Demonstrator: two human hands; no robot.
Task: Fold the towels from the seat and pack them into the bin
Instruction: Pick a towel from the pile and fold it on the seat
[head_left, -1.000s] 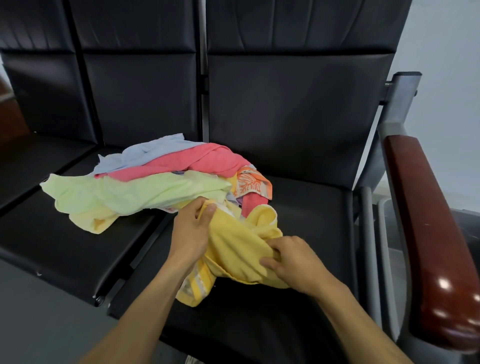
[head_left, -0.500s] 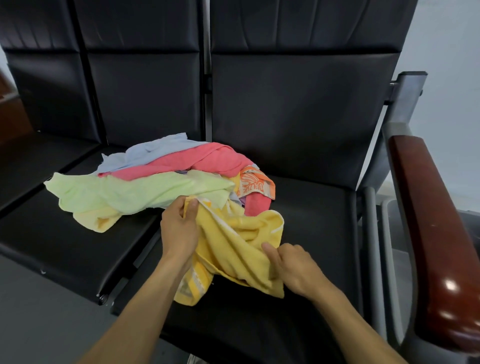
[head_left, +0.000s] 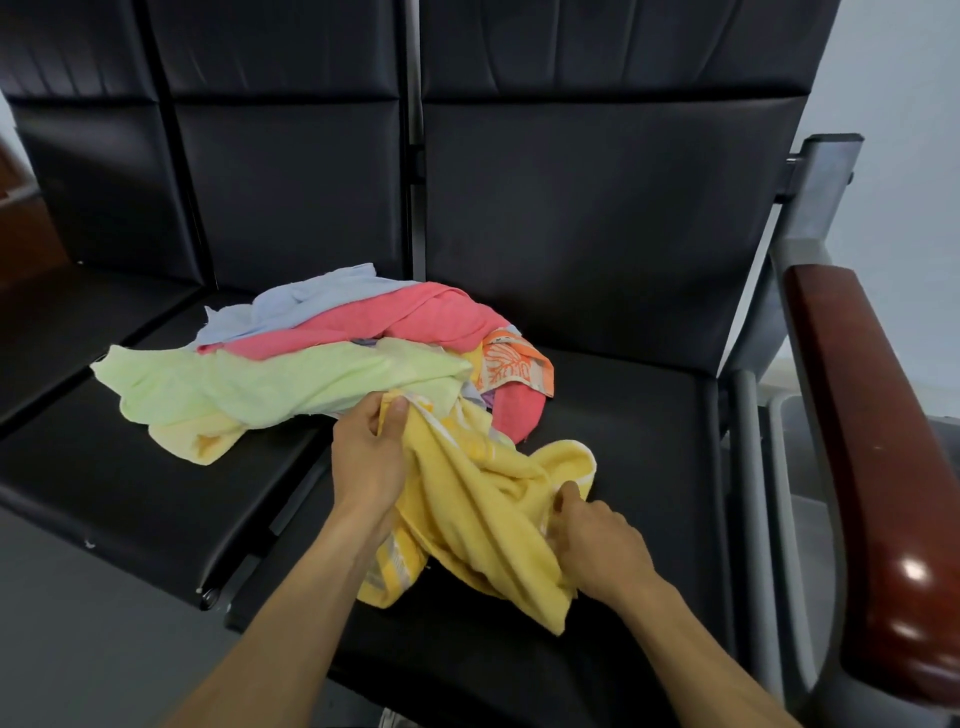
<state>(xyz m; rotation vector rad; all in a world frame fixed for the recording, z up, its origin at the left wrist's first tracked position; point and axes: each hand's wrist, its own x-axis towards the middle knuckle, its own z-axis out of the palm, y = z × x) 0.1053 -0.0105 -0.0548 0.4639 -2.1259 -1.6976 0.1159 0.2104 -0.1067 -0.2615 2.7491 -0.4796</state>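
Left hand (head_left: 370, 457) and right hand (head_left: 597, 545) pinch yellow towel (head_left: 478, 514) on seat (head_left: 634, 431).

You are working in what reads as a waiting area or office lobby, not a home. The evidence: a row of linked black padded seats (head_left: 597, 415) with tall segmented backrests (head_left: 597, 197), joined side by side on a shared frame. A grey metal upright (head_left: 823, 182) carries a glossy dark wooden armrest (head_left: 883, 467) at the row's end. Behind stands a plain pale wall (head_left: 904, 156); below, a grey floor (head_left: 78, 623). Loose towels (head_left: 291, 374) heaped on the seating are the only domestic item.
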